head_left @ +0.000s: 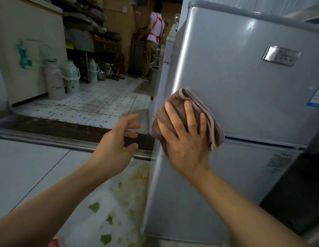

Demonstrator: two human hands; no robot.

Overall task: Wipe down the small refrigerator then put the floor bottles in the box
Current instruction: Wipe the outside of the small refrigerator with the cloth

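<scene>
A small silver two-door refrigerator (235, 72) fills the right side of the head view. My right hand (185, 136) presses a folded brown cloth (174, 102) flat against the lower left corner of its upper door, fingers spread and straight. My left hand (117, 139) hovers in the air to the left of the refrigerator's edge, fingers relaxed and holding nothing. No floor bottles or box can be made out near the refrigerator.
A white plastic bag (119, 202) with greenish contents lies on the floor by the refrigerator's left side. Several thermos flasks (63, 78) stand beside a cream chest freezer (28, 49). A person in an apron (154, 32) stands at the far end of the tiled aisle.
</scene>
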